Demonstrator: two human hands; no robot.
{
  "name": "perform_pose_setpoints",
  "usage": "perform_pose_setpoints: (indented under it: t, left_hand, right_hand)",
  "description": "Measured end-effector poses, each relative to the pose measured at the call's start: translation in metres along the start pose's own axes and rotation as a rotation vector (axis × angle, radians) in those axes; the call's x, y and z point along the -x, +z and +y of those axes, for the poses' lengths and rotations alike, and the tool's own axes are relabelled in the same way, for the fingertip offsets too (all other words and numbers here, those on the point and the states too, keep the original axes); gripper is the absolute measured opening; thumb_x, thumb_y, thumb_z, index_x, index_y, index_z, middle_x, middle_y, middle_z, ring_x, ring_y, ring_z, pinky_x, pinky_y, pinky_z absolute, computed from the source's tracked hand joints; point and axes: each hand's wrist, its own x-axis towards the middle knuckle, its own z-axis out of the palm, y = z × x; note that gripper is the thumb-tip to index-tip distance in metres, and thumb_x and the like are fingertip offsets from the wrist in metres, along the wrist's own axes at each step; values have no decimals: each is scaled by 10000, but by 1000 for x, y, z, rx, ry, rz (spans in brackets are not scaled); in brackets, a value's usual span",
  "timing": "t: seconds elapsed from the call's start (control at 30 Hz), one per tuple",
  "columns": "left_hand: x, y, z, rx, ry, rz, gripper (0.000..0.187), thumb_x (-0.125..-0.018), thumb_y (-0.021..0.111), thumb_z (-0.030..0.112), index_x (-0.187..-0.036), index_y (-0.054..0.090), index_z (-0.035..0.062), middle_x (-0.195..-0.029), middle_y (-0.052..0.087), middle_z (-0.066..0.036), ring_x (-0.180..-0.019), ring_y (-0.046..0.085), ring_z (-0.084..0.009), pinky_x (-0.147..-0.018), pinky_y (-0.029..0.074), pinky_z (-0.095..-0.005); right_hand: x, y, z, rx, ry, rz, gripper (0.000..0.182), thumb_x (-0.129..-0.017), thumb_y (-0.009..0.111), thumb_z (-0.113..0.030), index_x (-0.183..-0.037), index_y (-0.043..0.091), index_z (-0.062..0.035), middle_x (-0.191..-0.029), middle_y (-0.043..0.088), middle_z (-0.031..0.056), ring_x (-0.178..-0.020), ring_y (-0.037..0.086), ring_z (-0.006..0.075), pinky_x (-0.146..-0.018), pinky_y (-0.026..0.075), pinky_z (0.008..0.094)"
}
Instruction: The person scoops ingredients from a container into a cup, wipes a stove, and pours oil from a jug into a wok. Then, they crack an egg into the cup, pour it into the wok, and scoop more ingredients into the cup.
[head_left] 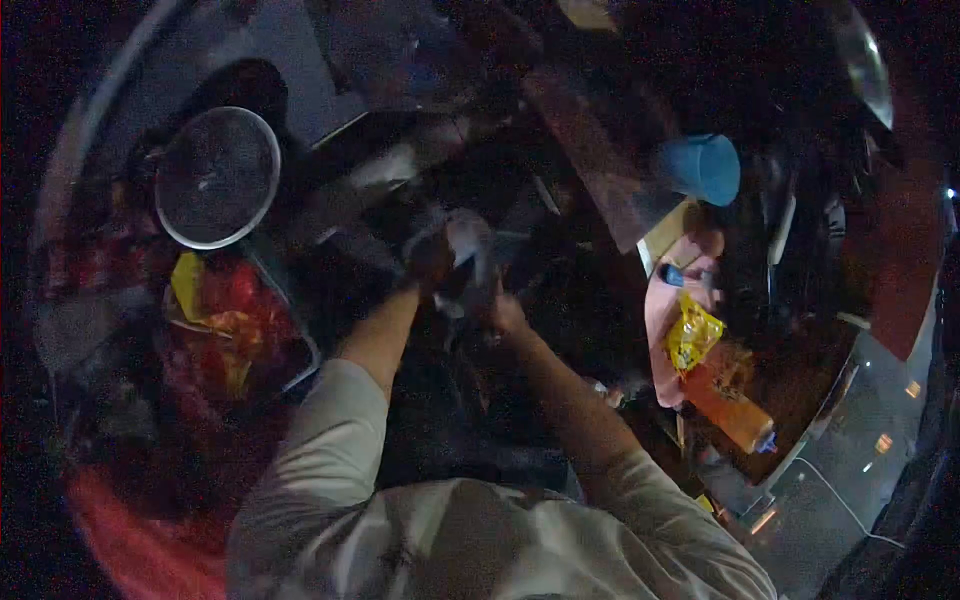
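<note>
In the dark middle of the head view, a pale, greyish rounded thing (466, 236) shows between my hands, blurred. My left hand (432, 264) lies against its left side, with the fingers closed about it. Lower and to the right, my right hand (508, 312) is close to its lower edge, one finger pointing upward. Darkness and motion smear the other fingers, and I cannot tell whether this hand grips it too. Both forearms reach forward from light short sleeves.
A round metal-rimmed lid or sieve (218, 178) stands at left, above a red and yellow plastic bag (235, 310). To the right are a blue cup (712, 170), a yellow packet (695, 333) and an orange-filled bottle or pouch (728, 405). A white cable (835, 497) runs across the floor.
</note>
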Motion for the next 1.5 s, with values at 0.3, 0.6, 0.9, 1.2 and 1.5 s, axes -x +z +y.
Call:
perform_pose_setpoints:
  t: [0.3, 0.6, 0.9, 1.2, 1.5]
  left_hand:
    - [-43, 35, -40, -75, -67, 29, 588, -954, 596, 201, -1498, 413, 76, -1074, 698, -231, -949, 684, -412, -835, 539, -482]
    - [-8, -69, 24, -78, 193, 564, 498, -964, 618, 209, -1424, 519, 45, -1128, 707, -205, -970, 679, -417, -850, 534, -463]
    - [110, -385, 415, 39, 716, 683, 495, -873, 750, 310, -1272, 633, 40, -1048, 708, -215, -919, 715, -387, -733, 575, -456]
    - [133, -378, 455, -743, 555, 209, 184, -894, 575, 100, -1017, 688, 23, -967, 732, -215, -913, 718, -415, -783, 582, -518]
    - [310, -357, 533, -836, 676, 121, 195, -835, 585, 110, -960, 734, 94, -889, 722, -238, -851, 711, -448, -773, 569, -556]
  right_hand:
    - [117, -11, -50, 1076, 394, -88, 507, -1003, 554, -442, -1357, 592, -80, -1248, 671, 201, -1046, 686, 409, -910, 527, 499]
    - [177, 44, -209, 581, -803, 628, 505, -786, 790, 2, -1239, 565, -1, -1157, 663, 168, -1000, 692, 274, -859, 561, 390]
    - [98, 3, -362, 483, -901, 859, 1082, -604, 952, -176, -1481, 353, 27, -1423, 524, 266, -1316, 536, 352, -1083, 447, 408]
    - [131, -6, -354, 382, -966, 711, 737, -626, 908, -170, -1292, 603, -90, -1117, 712, 148, -1013, 693, 333, -881, 543, 408]
    - [367, -8, -350, 358, -769, 670, 652, -651, 859, -127, -1253, 624, -37, -1136, 707, 197, -1071, 688, 350, -912, 540, 420]
